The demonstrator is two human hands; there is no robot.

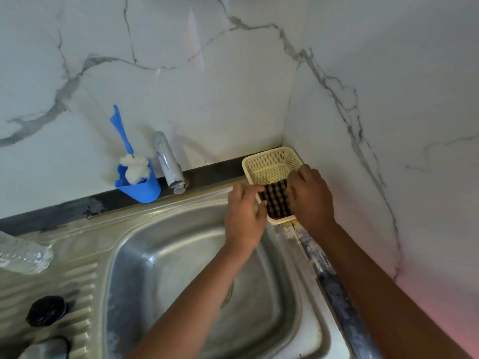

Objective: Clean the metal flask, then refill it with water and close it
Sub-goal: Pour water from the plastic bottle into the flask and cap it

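Both my hands are at the sink's far right corner, over a cream plastic basket (269,158). Between them lies a black-and-cream checked cloth (276,200), draped on the basket's near edge. My left hand (245,216) pinches its left side and my right hand (311,195) grips its right side. At the bottom left edge of the view a metal object with a dark rim shows, probably the flask (44,349), mostly cut off. A round black lid (46,310) rests on the ribbed drainboard just beyond it.
The steel sink (145,244) lies below my forearms. A chrome tap (168,164) stands at its back edge beside a blue holder (141,189) with a blue-handled bottle brush (134,167). A clear plastic bottle (23,255) lies at the left. Marble walls close the corner.
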